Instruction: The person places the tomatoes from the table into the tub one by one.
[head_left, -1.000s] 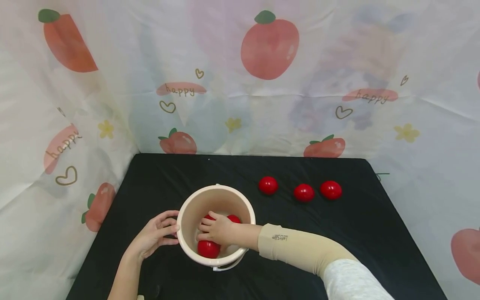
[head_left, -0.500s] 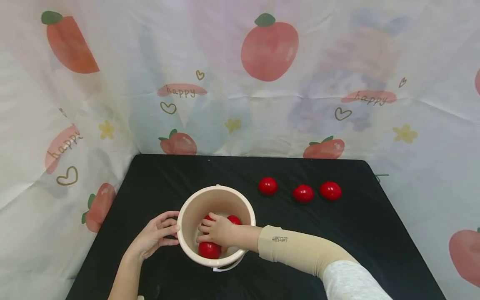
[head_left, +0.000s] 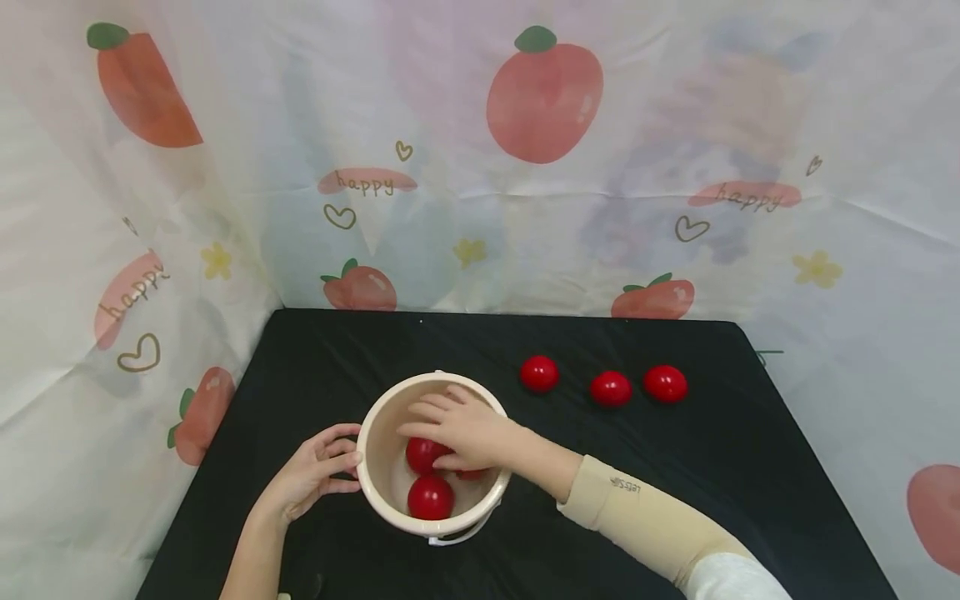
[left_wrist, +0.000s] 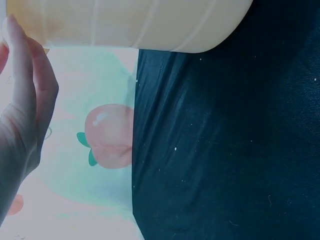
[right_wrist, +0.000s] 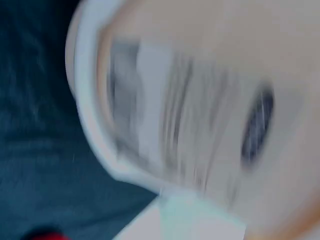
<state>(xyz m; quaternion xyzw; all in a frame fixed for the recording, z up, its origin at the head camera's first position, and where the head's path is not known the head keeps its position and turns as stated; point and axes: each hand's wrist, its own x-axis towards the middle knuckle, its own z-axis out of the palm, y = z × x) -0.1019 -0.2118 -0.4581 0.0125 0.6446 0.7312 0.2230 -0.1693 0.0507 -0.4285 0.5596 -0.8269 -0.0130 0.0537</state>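
A cream bucket (head_left: 378, 500) with a lowered handle (head_left: 457, 537) stands on the black-covered table in the head view. Glossy red balls lie inside: one at the front (head_left: 431, 500), one behind it (head_left: 422, 452), and one partly hidden under my right hand. My right hand (head_left: 465, 429) is over the bucket's mouth, its fingers spread and loosely bent, with no ball visibly gripped. My left hand (head_left: 318, 467) rests its fingertips against the bucket's left side. The left wrist view shows those fingers (left_wrist: 22, 75) by the bucket wall (left_wrist: 135, 22). The right wrist view is blurred.
Behind and right of the bucket, three more red balls lie on the black cloth: a left one (head_left: 539, 374), a middle one (head_left: 611, 389) and a right one (head_left: 665, 383). A fruit-printed white curtain (head_left: 442, 100) stands behind and beside the table.
My right hand has lifted off the balls, back and up toward the bucket's far right rim. The front ball has shifted slightly right. My left hand stays against the bucket.
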